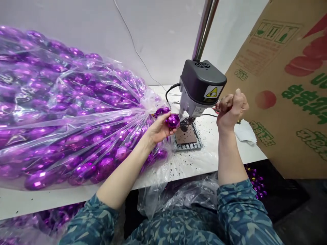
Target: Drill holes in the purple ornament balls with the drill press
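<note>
My left hand (pixel 161 128) pinches a shiny purple faceted ball (pixel 173 121) just left of the small bench drill press (pixel 203 83). Below the drill head, a brown board (pixel 186 133) lies on the grey metal base (pixel 187 148), sprinkled with dark shavings. Beside the right of the drill head, my right hand (pixel 233 107) is closed in a fist; what lies inside its fingers is hidden. A big clear plastic bag (pixel 84 115) full of purple faceted balls rests at the left, its gathered neck near my left hand.
A large printed cardboard box (pixel 283 88) stands at the right. White paper (pixel 245 132) lies on the white table (pixel 209 158) by it. A steel column (pixel 205 29) rises behind the drill head. Clear plastic (pixel 189 195) hangs over the front edge, and purple pieces (pixel 258 183) show lower right.
</note>
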A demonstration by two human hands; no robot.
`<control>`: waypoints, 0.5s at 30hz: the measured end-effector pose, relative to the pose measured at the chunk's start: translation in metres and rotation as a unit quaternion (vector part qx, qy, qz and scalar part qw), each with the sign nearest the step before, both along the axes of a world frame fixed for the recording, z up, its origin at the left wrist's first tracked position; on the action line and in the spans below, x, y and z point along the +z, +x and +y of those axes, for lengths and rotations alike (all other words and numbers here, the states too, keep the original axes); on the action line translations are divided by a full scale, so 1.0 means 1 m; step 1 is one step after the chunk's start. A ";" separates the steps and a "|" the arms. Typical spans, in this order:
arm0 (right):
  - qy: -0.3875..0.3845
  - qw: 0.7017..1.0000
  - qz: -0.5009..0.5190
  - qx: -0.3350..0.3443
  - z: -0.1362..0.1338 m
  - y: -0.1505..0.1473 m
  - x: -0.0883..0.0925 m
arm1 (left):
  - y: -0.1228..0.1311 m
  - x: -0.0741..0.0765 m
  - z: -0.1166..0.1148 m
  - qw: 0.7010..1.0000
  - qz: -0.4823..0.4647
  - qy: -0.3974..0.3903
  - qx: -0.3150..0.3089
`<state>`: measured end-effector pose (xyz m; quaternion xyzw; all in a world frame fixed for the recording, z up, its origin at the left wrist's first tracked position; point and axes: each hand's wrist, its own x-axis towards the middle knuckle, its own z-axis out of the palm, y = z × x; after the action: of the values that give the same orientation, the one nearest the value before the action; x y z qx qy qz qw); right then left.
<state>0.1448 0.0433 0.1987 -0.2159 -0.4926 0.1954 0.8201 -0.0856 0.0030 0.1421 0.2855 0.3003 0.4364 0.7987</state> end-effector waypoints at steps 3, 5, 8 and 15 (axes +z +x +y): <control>-0.008 1.000 -0.006 -0.006 0.001 0.000 -0.001 | 0.015 -0.020 -0.021 0.998 0.038 0.044 0.023; -0.011 1.000 -0.013 -0.012 0.002 0.000 -0.002 | 0.024 -0.038 -0.028 0.991 0.086 0.064 0.076; -0.010 1.000 -0.021 -0.019 0.004 0.000 -0.004 | 0.035 -0.065 -0.026 0.974 0.164 0.082 0.132; -0.021 0.997 -0.060 -0.049 0.007 0.003 -0.009 | 0.060 -0.101 -0.007 0.951 0.256 0.107 0.137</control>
<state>0.1474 0.0503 0.1896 -0.2682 -0.5256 0.1518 0.7929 -0.0255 -0.0037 0.0414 0.4273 0.4822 0.4835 0.5926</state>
